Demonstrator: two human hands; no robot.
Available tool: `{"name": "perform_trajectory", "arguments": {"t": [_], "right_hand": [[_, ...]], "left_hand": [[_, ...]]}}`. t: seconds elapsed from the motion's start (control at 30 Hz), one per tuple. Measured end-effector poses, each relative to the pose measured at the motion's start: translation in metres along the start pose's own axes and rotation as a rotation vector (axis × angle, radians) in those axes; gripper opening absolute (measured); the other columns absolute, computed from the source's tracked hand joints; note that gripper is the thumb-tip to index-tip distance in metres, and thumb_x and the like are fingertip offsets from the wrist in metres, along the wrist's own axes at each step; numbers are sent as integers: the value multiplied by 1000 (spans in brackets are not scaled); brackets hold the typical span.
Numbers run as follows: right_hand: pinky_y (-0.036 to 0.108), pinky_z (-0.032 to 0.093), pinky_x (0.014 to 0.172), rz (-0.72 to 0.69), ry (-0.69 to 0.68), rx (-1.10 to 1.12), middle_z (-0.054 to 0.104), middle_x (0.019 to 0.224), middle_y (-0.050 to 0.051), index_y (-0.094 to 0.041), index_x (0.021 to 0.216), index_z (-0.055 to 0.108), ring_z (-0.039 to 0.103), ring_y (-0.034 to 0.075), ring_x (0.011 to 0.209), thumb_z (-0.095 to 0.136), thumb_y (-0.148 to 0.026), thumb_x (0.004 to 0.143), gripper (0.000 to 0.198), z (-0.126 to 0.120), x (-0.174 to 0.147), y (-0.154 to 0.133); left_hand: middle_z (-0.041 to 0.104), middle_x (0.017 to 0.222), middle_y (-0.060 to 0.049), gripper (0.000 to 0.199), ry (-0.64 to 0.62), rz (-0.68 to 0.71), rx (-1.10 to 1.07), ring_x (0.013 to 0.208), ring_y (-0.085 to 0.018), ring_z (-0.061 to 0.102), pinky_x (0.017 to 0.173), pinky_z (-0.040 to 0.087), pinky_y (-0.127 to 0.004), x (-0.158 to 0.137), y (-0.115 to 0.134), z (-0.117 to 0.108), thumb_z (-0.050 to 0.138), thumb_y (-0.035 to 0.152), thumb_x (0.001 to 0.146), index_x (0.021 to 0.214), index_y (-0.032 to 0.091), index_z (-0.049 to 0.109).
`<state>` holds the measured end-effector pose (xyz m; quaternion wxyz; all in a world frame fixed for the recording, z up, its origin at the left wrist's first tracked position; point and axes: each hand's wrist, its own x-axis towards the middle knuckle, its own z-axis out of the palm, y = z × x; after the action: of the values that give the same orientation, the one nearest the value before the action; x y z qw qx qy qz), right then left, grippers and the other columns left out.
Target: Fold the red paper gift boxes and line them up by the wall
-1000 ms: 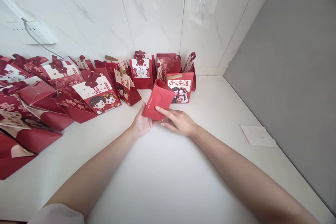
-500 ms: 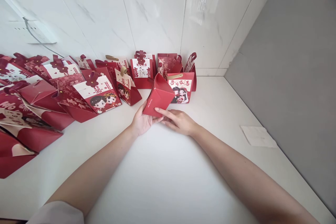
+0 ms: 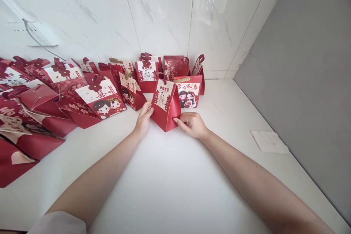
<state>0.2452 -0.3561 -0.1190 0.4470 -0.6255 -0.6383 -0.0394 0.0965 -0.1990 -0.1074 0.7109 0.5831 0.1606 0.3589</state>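
Note:
A red wedding favor box (image 3: 165, 111) with a white printed front panel and a dark red ribbon loop stands upright between my hands. My left hand (image 3: 144, 117) grips its left edge, the thumb on the near side and the other fingers partly behind it. At the lower right side, my right hand (image 3: 192, 123) has its thumb and curled fingers on the box. Just behind it is a favor box with a bride and groom cartoon (image 3: 189, 93). To the left stands a smaller-looking box with a gold loop (image 3: 131, 91).
Many similar red boxes (image 3: 90, 98) crowd the left side and line the tiled wall (image 3: 161, 14). A cable (image 3: 35, 38) hangs at the far left. On the right lies a white flat piece (image 3: 270, 142) near the edge of the white table (image 3: 175, 186).
The favor box has been turned from tilted, with its plain red underside showing, to upright with its printed front in view. Both hands have shifted to its sides.

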Motion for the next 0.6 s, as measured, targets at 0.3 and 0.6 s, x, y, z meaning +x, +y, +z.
{"name": "perform_trajectory", "arguments": {"t": [0.3,0.6], "right_hand": [[25,37,54,16,65,-38,52,58,-2,-21,65,46,46,11,50,53,-43,94,37,4,-1,2],[24,30,51,99,15,-50,43,53,-4,-21,64,40,36,10,46,43,-41,99,40,2,1,-1]], "left_hand": [[1,164,-11,117,-244,138,481,152,-28,2,124,8,-46,-5,-5,-4,77,51,71,156,25,0],[22,161,-12,97,-182,118,358,149,-31,20,122,20,-43,-1,-8,-4,64,61,78,155,22,19]]}}
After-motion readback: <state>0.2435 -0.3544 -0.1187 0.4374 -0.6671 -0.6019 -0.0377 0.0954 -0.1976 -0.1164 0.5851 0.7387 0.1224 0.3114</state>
